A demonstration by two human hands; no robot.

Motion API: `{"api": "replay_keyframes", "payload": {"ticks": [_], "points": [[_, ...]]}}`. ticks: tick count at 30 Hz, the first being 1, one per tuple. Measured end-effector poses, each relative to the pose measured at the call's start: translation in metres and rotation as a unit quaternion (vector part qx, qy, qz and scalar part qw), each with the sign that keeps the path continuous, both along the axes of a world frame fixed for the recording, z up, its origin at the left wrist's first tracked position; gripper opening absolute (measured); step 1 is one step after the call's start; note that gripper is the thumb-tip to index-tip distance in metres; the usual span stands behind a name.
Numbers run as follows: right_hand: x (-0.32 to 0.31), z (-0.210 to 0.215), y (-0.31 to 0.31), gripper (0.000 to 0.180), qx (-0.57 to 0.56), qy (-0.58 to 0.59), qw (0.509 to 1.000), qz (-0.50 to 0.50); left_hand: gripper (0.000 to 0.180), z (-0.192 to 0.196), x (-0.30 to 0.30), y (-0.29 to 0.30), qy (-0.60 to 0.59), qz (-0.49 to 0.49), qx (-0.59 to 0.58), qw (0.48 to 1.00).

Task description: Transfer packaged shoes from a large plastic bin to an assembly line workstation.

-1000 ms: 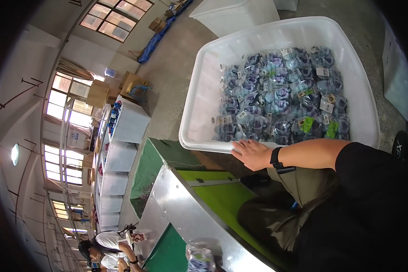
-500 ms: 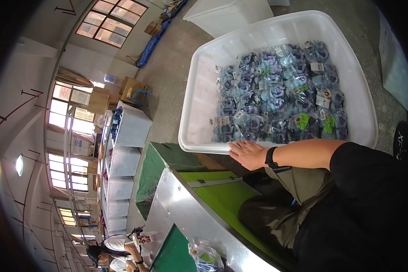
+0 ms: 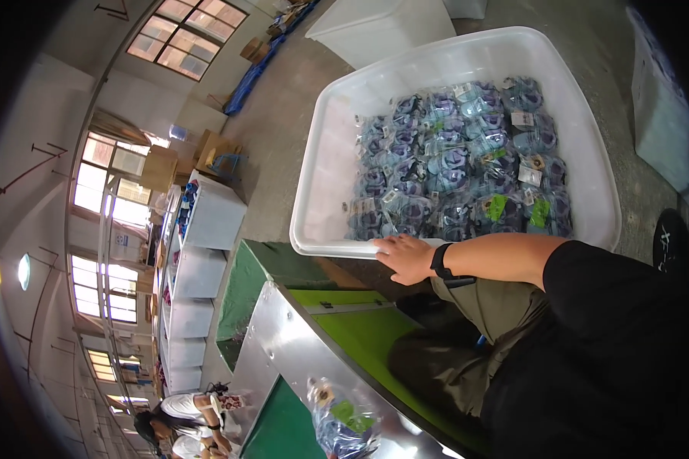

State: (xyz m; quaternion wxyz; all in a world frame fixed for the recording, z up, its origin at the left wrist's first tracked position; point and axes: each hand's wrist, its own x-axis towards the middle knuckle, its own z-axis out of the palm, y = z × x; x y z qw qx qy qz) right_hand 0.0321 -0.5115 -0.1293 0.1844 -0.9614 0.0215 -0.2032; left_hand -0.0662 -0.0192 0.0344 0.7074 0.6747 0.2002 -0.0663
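Note:
My right hand (image 3: 403, 258), with a dark band on its wrist, hooks its fingers over the rim of a large white plastic bin (image 3: 337, 249). Inside lie several rows of blue and purple shoes (image 3: 448, 164) in clear bags, some with white tags or bright green labels. By the lower edge, a clear bag of blue shoes (image 3: 344, 424) with a green label is held over the metal-edged worktable (image 3: 291, 336). Only a sliver of skin of my left hand (image 3: 331, 457) shows beneath that bag; most of this hand is cut off.
Beside the worktable stand a green box-like stand (image 3: 241, 302) and a lime-green panel (image 3: 360, 321). Other white bins (image 3: 383, 30) surround the floor. At lower left a person in a white shirt (image 3: 182, 417) works at the table. A row of pale bins (image 3: 207, 222) runs along the windows.
The bagged shoes by the lower edge have shifted up into view and turned over the worktable. The whole view has slid slightly left. My right hand stays on the bin's rim.

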Motion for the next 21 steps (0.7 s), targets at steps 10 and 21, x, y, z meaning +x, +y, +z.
{"api": "replay_keyframes", "payload": {"ticks": [10,21], "points": [[-0.029,0.032,-0.011,0.045,0.252,0.044,0.964,0.068,0.049,-0.044,-0.016,-0.038,0.056,-0.157,-0.149,0.975],[-0.114,0.114,0.036,0.074,0.571,0.463,0.546,0.402,0.078,-0.054,-0.027,-0.076,0.056,-0.238,-0.173,0.954]]}}
